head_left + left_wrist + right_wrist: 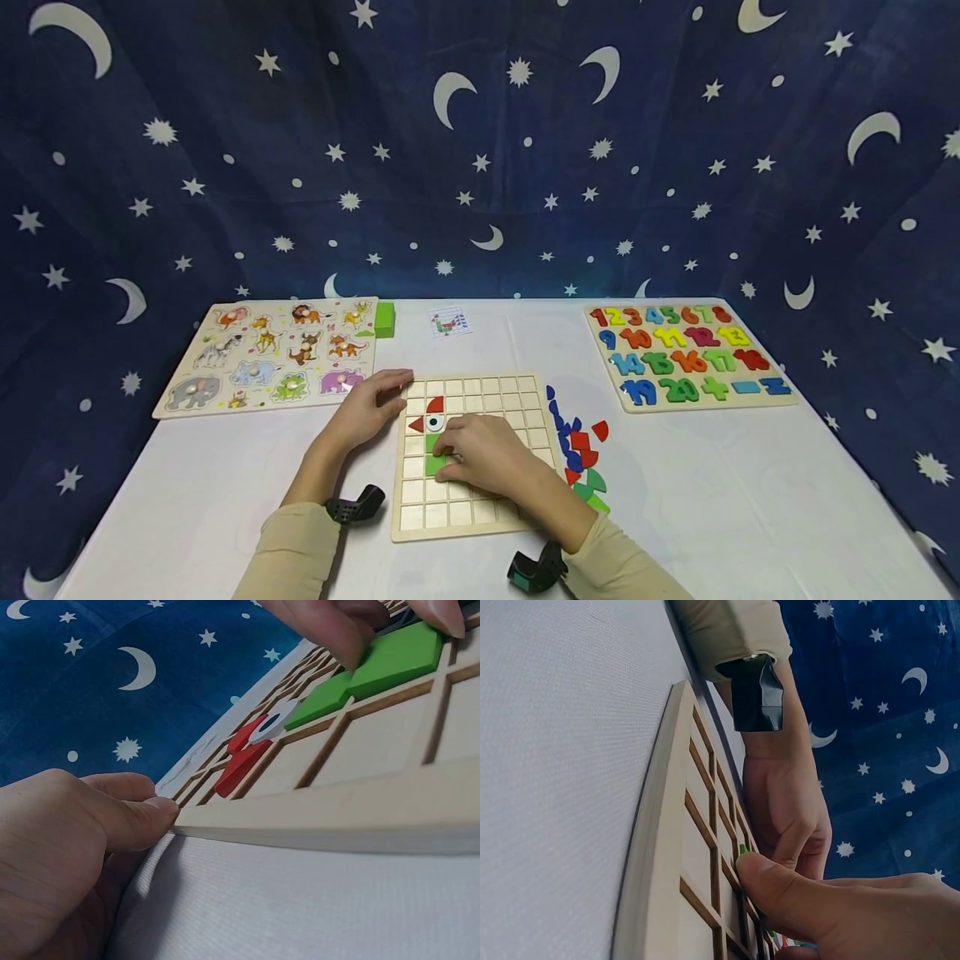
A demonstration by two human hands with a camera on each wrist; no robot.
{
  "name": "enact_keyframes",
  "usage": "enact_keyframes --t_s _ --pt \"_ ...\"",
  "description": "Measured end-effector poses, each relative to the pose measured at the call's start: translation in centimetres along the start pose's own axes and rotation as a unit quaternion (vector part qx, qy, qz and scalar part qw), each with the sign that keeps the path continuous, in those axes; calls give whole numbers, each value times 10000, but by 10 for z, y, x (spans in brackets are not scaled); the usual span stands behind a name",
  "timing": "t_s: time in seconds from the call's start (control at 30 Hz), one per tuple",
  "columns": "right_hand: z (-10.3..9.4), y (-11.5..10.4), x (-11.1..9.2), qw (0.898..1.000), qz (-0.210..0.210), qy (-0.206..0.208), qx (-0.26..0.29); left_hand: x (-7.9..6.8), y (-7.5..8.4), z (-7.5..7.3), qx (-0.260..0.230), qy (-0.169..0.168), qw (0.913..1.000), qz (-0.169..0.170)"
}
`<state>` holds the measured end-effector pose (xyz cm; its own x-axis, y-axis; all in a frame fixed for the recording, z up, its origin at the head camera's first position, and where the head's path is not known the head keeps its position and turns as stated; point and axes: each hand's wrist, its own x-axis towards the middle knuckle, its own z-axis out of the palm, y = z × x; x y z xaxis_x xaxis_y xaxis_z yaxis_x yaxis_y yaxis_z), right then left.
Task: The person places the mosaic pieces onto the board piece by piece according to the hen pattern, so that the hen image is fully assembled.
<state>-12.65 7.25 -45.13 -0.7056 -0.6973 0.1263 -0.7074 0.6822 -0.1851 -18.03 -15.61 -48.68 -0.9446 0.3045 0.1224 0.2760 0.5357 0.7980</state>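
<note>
A wooden grid board [416, 523] lies on the white table. My left hand [363, 412] holds its far left corner, thumb on the left edge and fingers at the far edge. Over the board, my right hand [483, 450] pinches a green square tile [397, 660] between thumb and finger, low over the grid and slightly tilted. Right beside it, another green square tile [319, 701] sits in a cell. Beyond that are a white eye tile [435, 422], a red triangle [417, 425] and a red quarter-circle [435, 405]. The right hand covers several cells.
Loose blue, red and green pieces [580, 442] lie along the board's right side. An animal puzzle [183, 358] stands left, with a green block [385, 320] beside it. A picture card [450, 322] lies behind the board. At the right is a number puzzle [693, 400].
</note>
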Motion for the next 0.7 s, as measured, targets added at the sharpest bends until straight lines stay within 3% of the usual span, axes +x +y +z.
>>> enact_keyframes --t_s 0.17,0.7 --pt "2 1 1 10000 15 24 41 0 0 -1 -58 -45 9999 -130" --pt "5 2 1 9999 116 -1 100 1 0 0 19 6 9999 -100"
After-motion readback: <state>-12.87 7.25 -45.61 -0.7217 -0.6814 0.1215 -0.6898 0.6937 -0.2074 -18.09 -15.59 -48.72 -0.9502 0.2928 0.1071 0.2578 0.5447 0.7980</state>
